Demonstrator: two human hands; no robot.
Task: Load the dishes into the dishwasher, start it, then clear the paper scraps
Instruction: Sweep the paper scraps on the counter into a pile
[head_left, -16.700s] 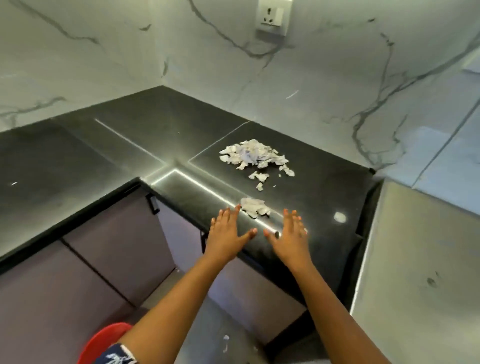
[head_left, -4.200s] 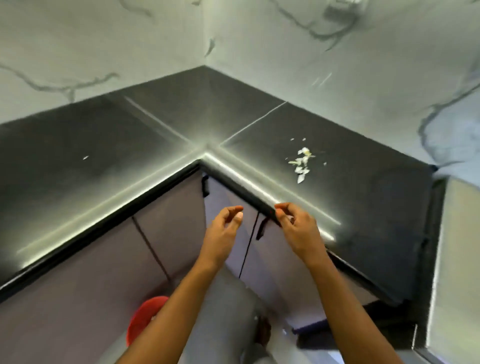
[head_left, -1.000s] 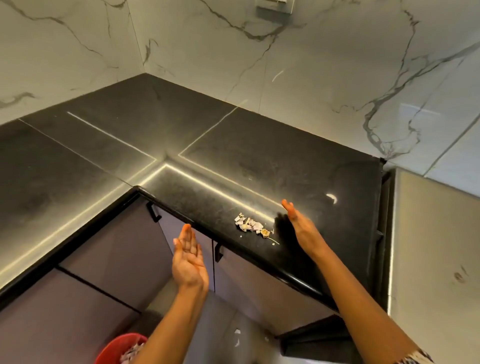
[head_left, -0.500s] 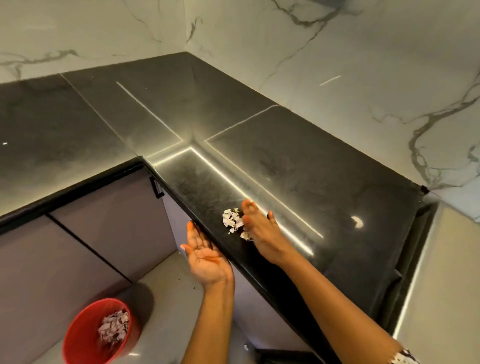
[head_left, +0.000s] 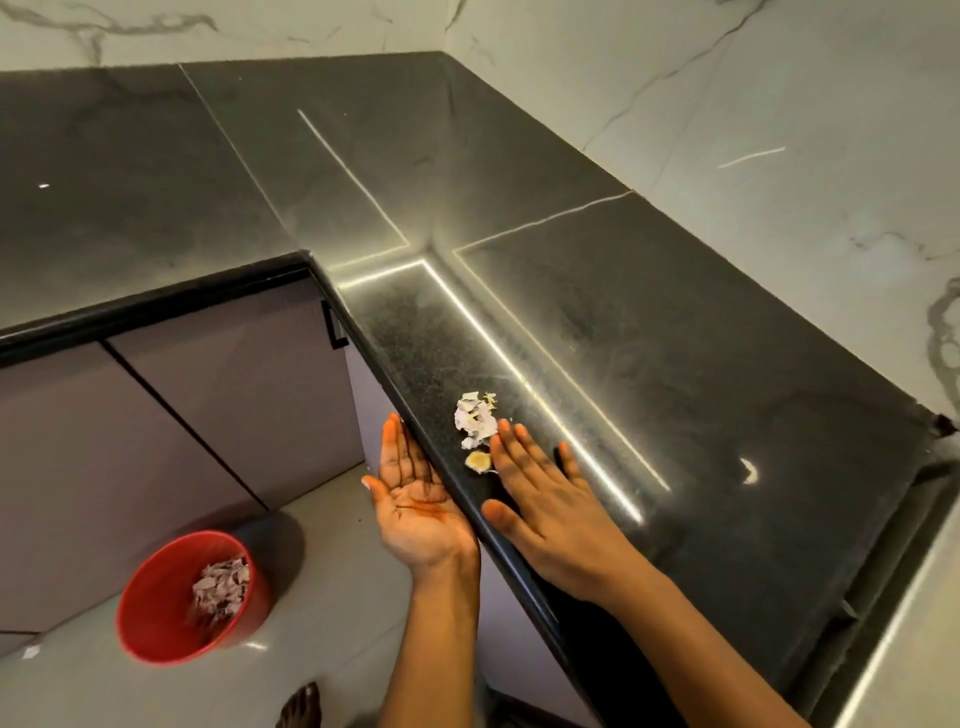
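A small heap of white paper scraps (head_left: 475, 418) with one yellowish bit (head_left: 478, 460) lies near the front edge of the black countertop (head_left: 649, 332). My right hand (head_left: 550, 501) rests flat on the counter, palm down, its fingertips touching the scraps from the right. My left hand (head_left: 413, 501) is cupped palm up just below and against the counter's edge, empty, left of the scraps. On the floor at the lower left stands a red bin (head_left: 182, 597) with paper scraps inside.
Grey cabinet doors (head_left: 208, 395) with a black handle (head_left: 332, 327) run under the L-shaped counter. Marble walls rise behind it. A steel appliance top (head_left: 914, 660) adjoins the counter at the right. A bare foot (head_left: 301, 709) shows on the tiled floor.
My right hand has swept the scraps from further back towards the counter's front edge. My left hand has moved up against the edge, palm up. The camera now looks more steeply down.
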